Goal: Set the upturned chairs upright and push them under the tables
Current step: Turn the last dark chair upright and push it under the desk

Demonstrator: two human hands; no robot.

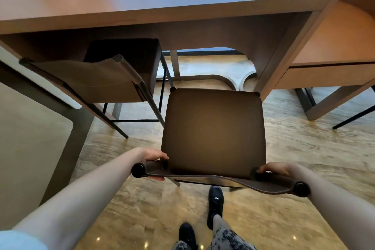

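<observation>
Upright dark-brown leather-seated chair point(214, 132), facing the long wooden counter point(162, 2), seat front just short of its edge; left hand point(154, 156) and right hand point(274, 168) each grip the backrest.

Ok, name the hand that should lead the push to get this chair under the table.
Neither alone. The left hand and right hand both grip the chair backrest. The gap under the table is straight ahead, so I would push evenly; the left might ease off near the tucked chair.
</observation>
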